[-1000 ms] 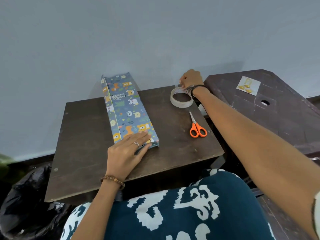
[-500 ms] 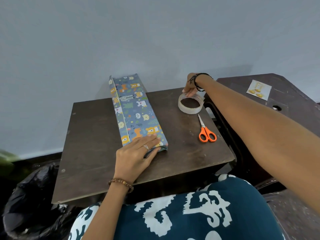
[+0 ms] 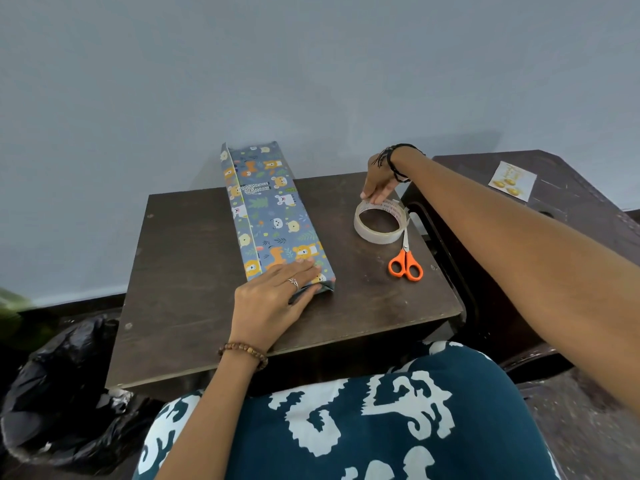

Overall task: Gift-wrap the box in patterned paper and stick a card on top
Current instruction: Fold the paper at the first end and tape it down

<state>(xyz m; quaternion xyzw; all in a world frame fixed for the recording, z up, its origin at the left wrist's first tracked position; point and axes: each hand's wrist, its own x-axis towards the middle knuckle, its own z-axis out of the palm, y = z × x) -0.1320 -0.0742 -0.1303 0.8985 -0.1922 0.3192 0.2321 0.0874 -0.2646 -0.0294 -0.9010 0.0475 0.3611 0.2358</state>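
Blue animal-print paper covers the box (image 3: 277,220), which lies lengthwise on the small table (image 3: 180,271), its near end under the left hand (image 3: 273,299). That hand lies flat, fingers straight, pressing the folded end flap down, just as it did a second ago. The change is on the other side: the right hand (image 3: 379,183), which a second ago rested over the far rim of the tape roll (image 3: 379,221), has turned at the wrist, and its fingertips now pinch at the roll's top edge (probably hunting for the loose end of the tape). The roll sits on the table, well right of the box, with the scissors (image 3: 406,263) just beside it. I judge that the end fold is ready and only awaits a strip of tape to fix it. A flap along the box's left side stands up loose. The card (image 3: 512,180) lies untouched on the next table (image 3: 571,216), so sticking it on is not yet done.
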